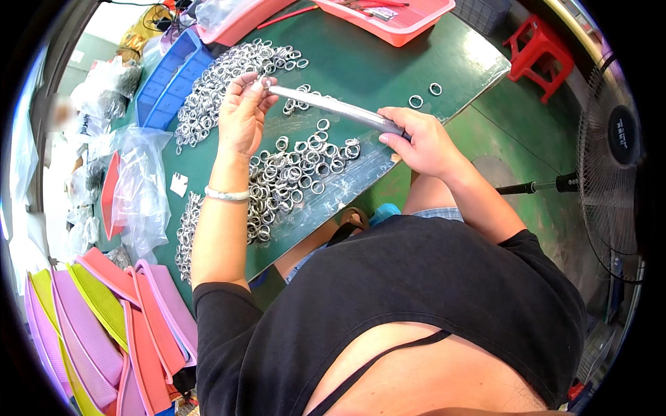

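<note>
My right hand (423,142) is wrapped round the dark handle end of a tapered silver ring mandrel (329,107), held slanting above the green table (374,66). At its thin end my left hand (241,114) pinches what looks like a small metal ring (266,84); the fingers partly hide it. A big heap of silver rings (215,87) lies beyond my left hand. Another spread of rings (295,170) lies nearer me, right of my left forearm. A small cluster of rings (298,105) sits just below the mandrel. Two loose rings (415,101) rest near the table's right edge.
A blue bin (170,80) and clear plastic bags (142,184) stand at the left. Pink trays (402,31) sit along the far side. Stacked coloured baskets (118,326) fill the lower left. At the right are a red stool (540,55) and a fan (617,139).
</note>
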`<move>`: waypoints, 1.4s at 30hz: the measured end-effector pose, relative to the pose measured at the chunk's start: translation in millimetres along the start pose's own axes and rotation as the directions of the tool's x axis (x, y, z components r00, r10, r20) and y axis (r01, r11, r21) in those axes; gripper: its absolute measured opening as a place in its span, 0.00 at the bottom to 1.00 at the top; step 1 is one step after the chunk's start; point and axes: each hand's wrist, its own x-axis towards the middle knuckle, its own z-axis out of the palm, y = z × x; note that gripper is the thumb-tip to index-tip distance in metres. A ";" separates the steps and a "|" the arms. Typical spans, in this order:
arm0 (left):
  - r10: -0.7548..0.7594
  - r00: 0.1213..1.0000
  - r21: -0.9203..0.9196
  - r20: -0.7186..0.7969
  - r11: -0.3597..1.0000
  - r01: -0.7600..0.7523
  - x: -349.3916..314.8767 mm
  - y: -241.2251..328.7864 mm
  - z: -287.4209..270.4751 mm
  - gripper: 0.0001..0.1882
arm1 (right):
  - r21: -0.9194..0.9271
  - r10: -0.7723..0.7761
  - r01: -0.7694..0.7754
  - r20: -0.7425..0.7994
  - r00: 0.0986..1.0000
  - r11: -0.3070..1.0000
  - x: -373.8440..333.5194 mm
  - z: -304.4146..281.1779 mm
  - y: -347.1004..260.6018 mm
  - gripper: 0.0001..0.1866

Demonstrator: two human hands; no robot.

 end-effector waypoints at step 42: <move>-0.031 0.995 0.112 0.097 0.993 0.020 -44.6 -19.3 55.8 0.23 | -0.126 -0.109 0.099 -0.075 0.991 0.987 -0.7 -1.8 -12.8 0.19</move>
